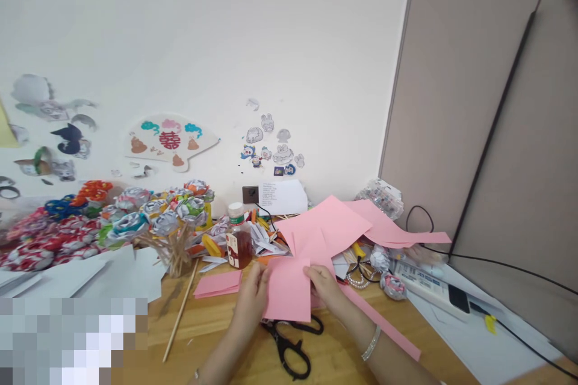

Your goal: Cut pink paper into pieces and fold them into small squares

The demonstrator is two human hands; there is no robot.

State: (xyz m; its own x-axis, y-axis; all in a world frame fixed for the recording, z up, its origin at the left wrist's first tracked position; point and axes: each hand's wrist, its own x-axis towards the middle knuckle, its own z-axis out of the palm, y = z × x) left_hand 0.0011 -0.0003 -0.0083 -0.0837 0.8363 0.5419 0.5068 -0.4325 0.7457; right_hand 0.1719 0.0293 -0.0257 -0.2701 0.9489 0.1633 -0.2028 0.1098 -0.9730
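Observation:
Between my two hands is a square sheet of pink paper (288, 292), held upright above the table. My left hand (253, 289) grips its left edge with the fingers mostly behind it. At the upper right edge, my right hand (323, 286) pinches the same sheet between thumb and fingers. Black-handled scissors (291, 352) lie on the wood just below, their blades hidden by the paper. To the left rests a small stack of cut pink paper (219, 283). Larger pink sheets (327, 219) lie behind my hands, and a long pink strip (383, 322) runs under my right forearm.
A wooden stick (180, 310) lies on the table (212, 337) at left. Behind stand a jar with a white lid (238, 237) and paper flowers on sticks (167, 219). White sheets (126, 271) cover the left side. On the right are a power strip (433, 289) and black cables (510, 261).

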